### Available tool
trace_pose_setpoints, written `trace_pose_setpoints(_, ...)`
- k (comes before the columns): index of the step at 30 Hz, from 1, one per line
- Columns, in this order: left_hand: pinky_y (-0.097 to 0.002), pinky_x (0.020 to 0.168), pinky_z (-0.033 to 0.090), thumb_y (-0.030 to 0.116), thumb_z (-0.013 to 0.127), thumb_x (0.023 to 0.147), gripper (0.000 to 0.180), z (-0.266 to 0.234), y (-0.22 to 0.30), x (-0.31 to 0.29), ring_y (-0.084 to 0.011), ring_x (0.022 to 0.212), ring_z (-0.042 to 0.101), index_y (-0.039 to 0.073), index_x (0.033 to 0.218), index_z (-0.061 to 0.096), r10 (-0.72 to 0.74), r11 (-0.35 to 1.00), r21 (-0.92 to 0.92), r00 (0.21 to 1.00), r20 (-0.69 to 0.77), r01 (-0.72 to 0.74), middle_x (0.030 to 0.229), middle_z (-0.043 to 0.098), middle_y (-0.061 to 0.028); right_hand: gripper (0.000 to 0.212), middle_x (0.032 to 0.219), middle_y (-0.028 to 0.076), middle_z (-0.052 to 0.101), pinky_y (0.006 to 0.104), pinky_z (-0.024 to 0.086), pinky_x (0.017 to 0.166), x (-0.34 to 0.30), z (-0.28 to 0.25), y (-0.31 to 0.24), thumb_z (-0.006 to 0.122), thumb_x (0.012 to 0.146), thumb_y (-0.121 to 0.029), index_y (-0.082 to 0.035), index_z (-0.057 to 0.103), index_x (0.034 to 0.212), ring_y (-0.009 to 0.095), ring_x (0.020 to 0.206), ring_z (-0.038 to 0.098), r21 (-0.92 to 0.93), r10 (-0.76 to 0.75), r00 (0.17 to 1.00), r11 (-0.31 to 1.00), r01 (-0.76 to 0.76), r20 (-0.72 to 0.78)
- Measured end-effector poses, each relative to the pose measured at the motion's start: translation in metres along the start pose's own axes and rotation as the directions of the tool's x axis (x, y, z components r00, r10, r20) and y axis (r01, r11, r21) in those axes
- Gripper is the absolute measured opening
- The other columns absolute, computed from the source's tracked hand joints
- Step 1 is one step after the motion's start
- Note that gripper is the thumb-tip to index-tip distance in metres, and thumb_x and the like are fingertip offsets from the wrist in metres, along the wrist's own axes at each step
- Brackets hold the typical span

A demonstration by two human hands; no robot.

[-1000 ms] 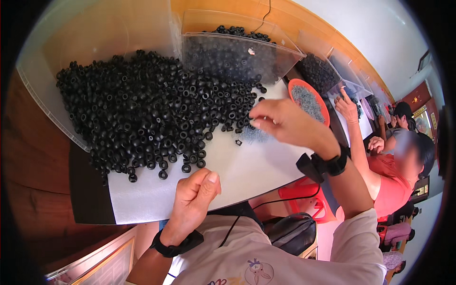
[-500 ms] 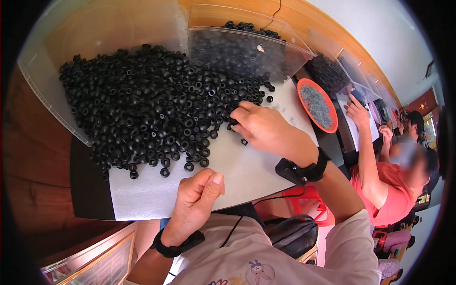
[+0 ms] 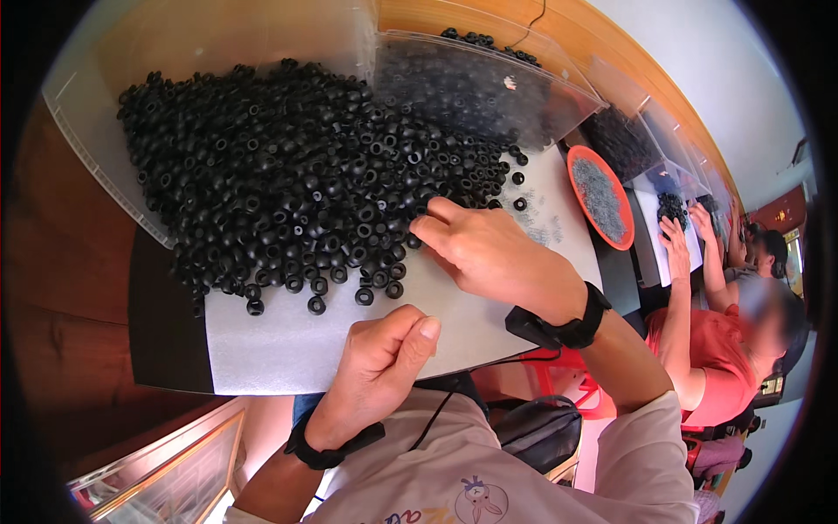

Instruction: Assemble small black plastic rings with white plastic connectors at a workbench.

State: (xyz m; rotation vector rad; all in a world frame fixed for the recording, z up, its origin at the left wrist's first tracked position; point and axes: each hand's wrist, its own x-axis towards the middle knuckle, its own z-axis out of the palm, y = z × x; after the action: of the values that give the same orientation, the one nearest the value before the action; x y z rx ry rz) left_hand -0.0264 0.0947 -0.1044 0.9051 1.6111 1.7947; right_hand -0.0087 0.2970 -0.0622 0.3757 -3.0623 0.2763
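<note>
A big heap of black ring-like plastic pieces covers the left and middle of the white work surface. My right hand reaches to the heap's right edge, fingers curled and pressed together against the pieces there. Its fingertips are partly hidden, and I cannot make out what lies between them. Below the heap, over the near edge of the white surface, my left hand is closed in a fist with the thumb on top. Whatever is inside the fist is hidden.
A clear plastic bin with more black pieces stands behind the heap. To the right sits an orange dish of small grey bits, and similar bits are scattered nearby. A co-worker in a red shirt handles black pieces farther right.
My right hand has shifted slightly left and down along the heap's edge. My left fist is a little farther right and higher. The co-worker's hands have lowered to the pieces.
</note>
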Motion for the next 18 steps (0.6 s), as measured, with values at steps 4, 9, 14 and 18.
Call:
trace_pose_setpoints(4, -0.0251, 0.048, 0.034, 0.016, 0.054, 0.098, 0.029, 0.001, -0.005, -0.002, -0.0076, 0.054, 0.035, -0.001, 0.075, 0.049, 0.041, 0.999, 0.0, 0.999, -0.022, -0.041, 0.058, 0.043, -0.0021, 0.016, 0.084, 0.011, 0.051, 0.0406, 0.047, 0.054, -0.004, -0.002, -0.003, 0.06, 0.073, -0.001, -0.001, 0.054, 0.088, 0.03, 0.069, 0.06, -0.026, -0.007, 1.0, 1.0, 0.007, -0.021)
trace_pose_setpoints(9, -0.0257, 0.048, 0.034, 0.016, 0.054, 0.098, 0.028, -0.001, -0.001, -0.001, -0.0081, 0.055, 0.036, -0.001, 0.076, 0.049, 0.029, 1.0, -0.011, 0.999, -0.015, -0.029, 0.059, 0.044, -0.0029, 0.016, 0.083, 0.01, 0.051, 0.0406, 0.048, 0.053, 0.001, 0.001, -0.007, 0.061, 0.072, -0.002, -0.001, 0.055, 0.087, 0.029, 0.069, 0.06, -0.022, -0.038, 0.999, 0.999, 0.038, -0.016)
trace_pose_setpoints(14, -0.0262, 0.048, 0.035, 0.015, 0.054, 0.097, 0.028, 0.001, -0.002, -0.001, -0.0094, 0.054, 0.036, -0.002, 0.076, 0.048, 0.058, 0.998, 0.008, 0.998, -0.026, -0.058, 0.059, 0.044, -0.0038, 0.017, 0.082, 0.01, 0.051, 0.0405, 0.048, 0.052, -0.004, -0.003, -0.007, 0.061, 0.072, -0.002, -0.002, 0.056, 0.088, 0.03, 0.069, 0.06, -0.082, -0.017, 0.999, 0.996, 0.019, 0.033)
trace_pose_setpoints(18, -0.027, 0.049, 0.036, 0.016, 0.055, 0.097, 0.028, 0.002, -0.005, -0.002, -0.01, 0.053, 0.038, -0.002, 0.076, 0.048, 0.1, 0.995, 0.027, 0.994, -0.045, -0.099, 0.058, 0.044, -0.004, 0.019, 0.083, 0.01, 0.051, 0.0406, 0.049, 0.052, -0.001, -0.002, -0.016, 0.062, 0.071, -0.002, -0.002, 0.057, 0.089, 0.03, 0.07, 0.061, -0.007, -0.041, 0.999, 0.999, 0.041, -0.033)
